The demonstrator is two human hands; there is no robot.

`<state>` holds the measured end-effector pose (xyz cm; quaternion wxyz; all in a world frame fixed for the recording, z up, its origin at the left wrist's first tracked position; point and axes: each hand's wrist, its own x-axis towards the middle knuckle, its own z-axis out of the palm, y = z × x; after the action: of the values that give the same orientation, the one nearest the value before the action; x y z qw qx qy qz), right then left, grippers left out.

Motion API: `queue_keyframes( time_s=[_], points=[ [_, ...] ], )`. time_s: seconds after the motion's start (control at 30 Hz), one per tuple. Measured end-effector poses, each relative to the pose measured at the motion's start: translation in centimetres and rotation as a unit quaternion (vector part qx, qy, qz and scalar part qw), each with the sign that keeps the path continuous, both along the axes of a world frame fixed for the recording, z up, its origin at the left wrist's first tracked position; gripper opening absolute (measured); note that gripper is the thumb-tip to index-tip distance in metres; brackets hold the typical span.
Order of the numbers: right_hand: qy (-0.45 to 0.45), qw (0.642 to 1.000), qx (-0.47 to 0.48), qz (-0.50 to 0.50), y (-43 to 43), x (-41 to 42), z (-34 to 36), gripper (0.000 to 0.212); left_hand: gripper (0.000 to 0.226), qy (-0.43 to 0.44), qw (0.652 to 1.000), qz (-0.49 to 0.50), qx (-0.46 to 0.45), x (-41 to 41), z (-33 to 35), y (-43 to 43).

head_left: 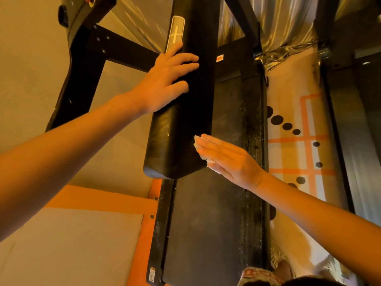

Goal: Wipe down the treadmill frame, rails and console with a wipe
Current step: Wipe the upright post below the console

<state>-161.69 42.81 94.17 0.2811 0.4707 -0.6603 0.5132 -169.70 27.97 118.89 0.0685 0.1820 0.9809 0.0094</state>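
**Desk:** Where is the wipe?

**Photographer:** The white wipe [196, 142] is pinned flat against the right side of the black padded handrail [181, 129], close to its near end. The right hand [226, 157] presses it there with straight fingers held together, not curled round it.

**Desk:** And the other hand?

**Photographer:** The left hand [165, 79] rests on top of the handrail, farther along it. Its fingers are spread and relaxed across the padding and grip nothing. The index fingertip touches the silver control strip [175, 34] set into the handrail's top.

**Desk:** What surrounds it?

**Photographer:** The dark treadmill belt [206, 223] runs below the handrail, and an orange frame bar [148, 223] lies below and left of it. Right of the handrail is a pale mat [299, 131] with orange lines and black dots. Crinkled silver sheeting [278, 21] hangs beyond its far end.
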Motion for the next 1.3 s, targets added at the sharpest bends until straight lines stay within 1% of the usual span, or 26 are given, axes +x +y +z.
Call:
queue_keyframes(
  time_s=[0.07, 0.23, 0.3, 0.37, 0.43, 0.57, 0.67, 0.8, 0.9, 0.97, 1.07, 1.2, 1.3],
  points=[
    [-0.004, 1.000, -0.006, -0.011, 0.5, 0.1, 0.9, 0.036, 0.058, 0.003, 1.000, 0.003, 0.010, 0.0, -0.1, -0.1],
    [0.022, 0.996, 0.013, -0.084, 1.6, -0.3, 3.2, 0.031, 0.048, 0.008, 0.998, 0.024, 0.066, 0.4, -0.4, 0.0],
    [0.023, 0.993, 0.022, -0.114, 2.0, -0.4, 4.0, 0.029, 0.046, 0.043, 0.993, 0.034, 0.103, 0.9, -0.7, -0.4],
    [0.021, 0.989, 0.032, -0.143, 2.4, -0.4, 4.6, 0.035, 0.043, 0.095, 0.984, 0.047, 0.146, 1.5, -1.0, -0.8],
    [0.020, 0.985, 0.052, -0.162, 2.8, -0.2, 5.3, 0.037, 0.041, 0.120, 0.975, 0.059, 0.175, 2.6, -1.3, -1.2],
    [0.011, 0.981, 0.076, -0.177, 3.3, 0.8, 6.3, 0.039, 0.040, 0.156, 0.969, 0.049, 0.183, 6.6, -1.4, -2.1],
    [0.012, 0.982, 0.072, -0.176, 3.6, 1.9, 7.0, 0.036, 0.038, 0.184, 0.967, 0.057, 0.164, 11.3, -1.7, -2.8],
    [0.038, 0.987, 0.068, -0.142, 3.9, 3.5, 8.7, 0.031, 0.036, 0.227, 0.959, 0.105, 0.130, 18.7, -3.0, -3.2],
    [0.056, 0.989, 0.058, -0.124, 4.3, 5.0, 10.3, 0.032, 0.037, 0.245, 0.952, 0.146, 0.114, 23.6, -3.7, -3.1],
    [0.097, 0.988, 0.060, -0.103, 4.7, 5.9, 11.3, 0.029, 0.037, 0.257, 0.948, 0.165, 0.088, 26.6, -4.1, -2.7],
    [0.184, 0.978, 0.074, -0.067, 4.6, 7.4, 13.0, 0.016, 0.037, 0.263, 0.945, 0.192, 0.033, 30.7, -4.8, -2.1],
    [0.248, 0.965, 0.083, -0.025, 2.4, 9.9, 14.5, 0.024, 0.039, 0.289, 0.931, 0.224, -0.015, 35.7, -5.9, -1.9],
    [0.273, 0.957, 0.102, -0.006, 0.2, 11.3, 15.0, 0.020, 0.039, 0.306, 0.916, 0.256, -0.050, 38.5, -6.9, -1.9]
  ],
)
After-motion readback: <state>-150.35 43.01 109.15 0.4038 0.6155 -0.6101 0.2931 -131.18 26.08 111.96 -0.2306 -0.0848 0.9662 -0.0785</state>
